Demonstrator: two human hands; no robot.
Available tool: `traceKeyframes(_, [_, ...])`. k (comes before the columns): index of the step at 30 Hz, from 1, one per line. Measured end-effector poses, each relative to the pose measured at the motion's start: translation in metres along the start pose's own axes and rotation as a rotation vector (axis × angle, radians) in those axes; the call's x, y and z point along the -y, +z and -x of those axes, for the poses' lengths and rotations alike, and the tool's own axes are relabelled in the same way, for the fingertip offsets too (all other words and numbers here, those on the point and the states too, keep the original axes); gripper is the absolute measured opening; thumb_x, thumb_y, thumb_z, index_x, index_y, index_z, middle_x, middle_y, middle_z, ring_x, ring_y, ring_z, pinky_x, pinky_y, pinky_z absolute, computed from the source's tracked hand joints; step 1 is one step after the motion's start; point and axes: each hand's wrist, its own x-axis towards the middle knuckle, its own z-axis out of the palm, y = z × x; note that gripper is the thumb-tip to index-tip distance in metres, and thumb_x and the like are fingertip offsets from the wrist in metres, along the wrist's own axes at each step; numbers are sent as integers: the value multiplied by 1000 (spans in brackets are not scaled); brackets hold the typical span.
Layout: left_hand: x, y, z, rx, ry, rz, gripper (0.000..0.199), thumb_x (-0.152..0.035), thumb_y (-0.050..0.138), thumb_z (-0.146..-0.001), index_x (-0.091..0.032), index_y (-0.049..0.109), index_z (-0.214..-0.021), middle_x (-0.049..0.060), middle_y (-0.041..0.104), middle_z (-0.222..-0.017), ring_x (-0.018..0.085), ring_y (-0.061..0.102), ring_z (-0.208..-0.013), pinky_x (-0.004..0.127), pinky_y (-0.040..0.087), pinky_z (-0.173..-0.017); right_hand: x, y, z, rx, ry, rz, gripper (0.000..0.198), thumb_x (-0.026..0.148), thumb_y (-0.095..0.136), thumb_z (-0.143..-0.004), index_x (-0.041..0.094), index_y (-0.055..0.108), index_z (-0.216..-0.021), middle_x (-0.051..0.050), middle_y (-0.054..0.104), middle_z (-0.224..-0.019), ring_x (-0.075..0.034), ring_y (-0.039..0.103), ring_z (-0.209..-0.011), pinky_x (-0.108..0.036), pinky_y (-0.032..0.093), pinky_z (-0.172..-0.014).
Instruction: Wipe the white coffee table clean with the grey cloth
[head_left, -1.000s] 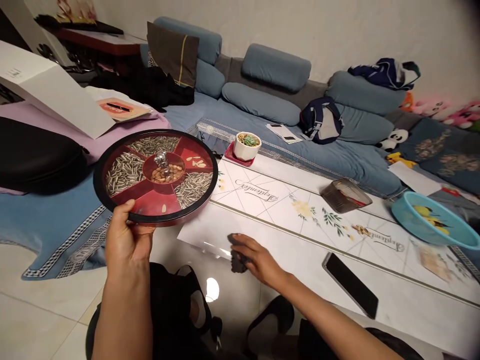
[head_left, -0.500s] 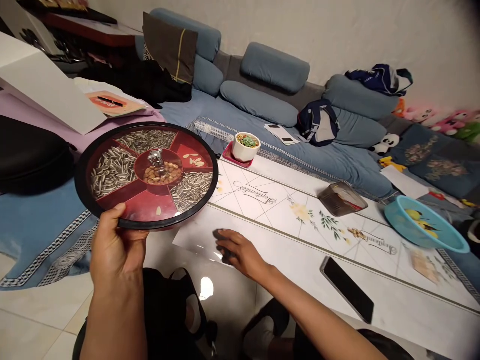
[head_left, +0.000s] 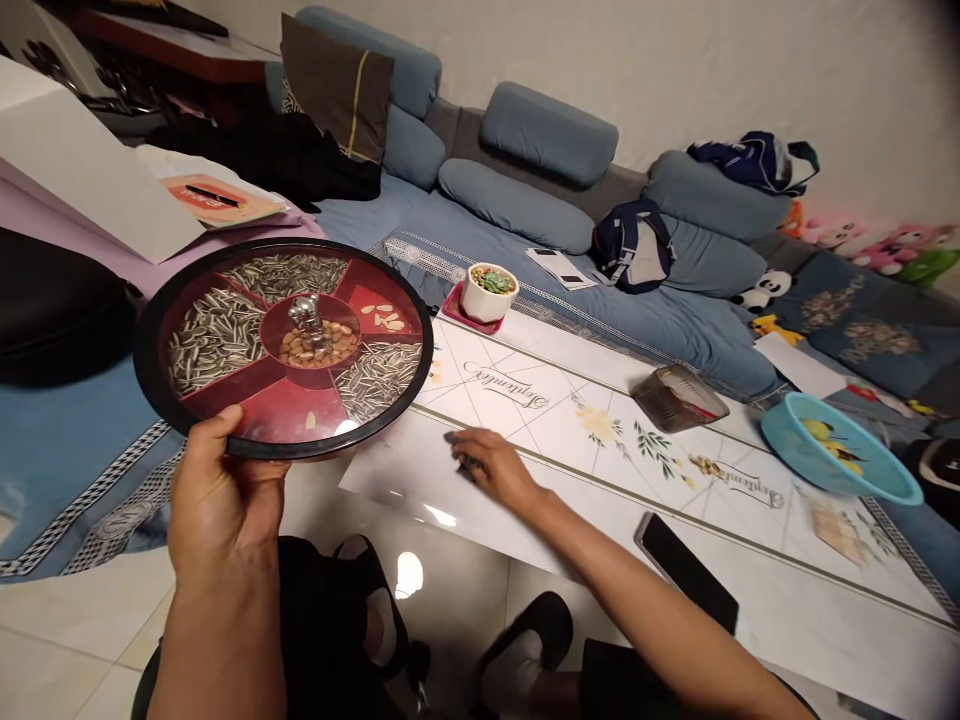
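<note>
My left hand (head_left: 217, 490) grips the near rim of a round black snack tray (head_left: 161, 400), lifted off the table at the left. Its red compartments hold sunflower seeds, nuts sit in the middle cup, and a clear lid with a silver knob covers it. My right hand (head_left: 495, 465) presses palm-down on the white patterned table (head_left: 600, 480), covering a dark cloth of which only a sliver shows at the fingertips.
On the table: a white pot with a succulent (head_left: 490, 290) on a red coaster, a brown lidded box (head_left: 679, 397), a black phone (head_left: 686, 572), a teal bowl (head_left: 836, 450). A blue sofa (head_left: 525, 200) with cushions, clothes and plush toys lies behind. White box at left.
My right hand slid the dark cloth away from the near edge, farther onto the table. The tray in my left hand drifted a little to the left.
</note>
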Motion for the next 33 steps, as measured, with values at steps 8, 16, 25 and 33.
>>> traceKeyframes(8, [1,4,1,-34,-13,7,23,-7,66,-86,-17,78,-103,4,81,-123,23,72,-127,37,67,-102,11,-4,-7,-5,119,55,36,3,65,-83,23,77,-111,-10,77,-129,-29,70,-120,-46,55,-107])
traceKeyframes(16, [4,3,-1,-36,-27,33,23,-8,69,-85,-17,78,-104,4,81,-123,24,73,-125,40,67,-103,-13,-29,-29,-82,277,193,31,1,59,-82,20,77,-98,-12,81,-111,-29,73,-109,-46,57,-103])
traceKeyframes(25, [5,0,-4,-56,-31,4,21,-11,74,-80,-21,77,-99,3,81,-121,26,73,-126,43,70,-98,-5,-17,-17,-15,88,0,36,0,64,-82,23,78,-105,-8,81,-123,-28,73,-118,-46,56,-106])
traceKeyframes(33, [7,5,-2,-46,-1,-5,27,-11,74,-79,-18,77,-106,5,81,-125,28,69,-134,44,67,-104,40,13,-1,69,-37,-105,39,5,67,-83,24,77,-115,-8,78,-135,-28,70,-125,-44,55,-108])
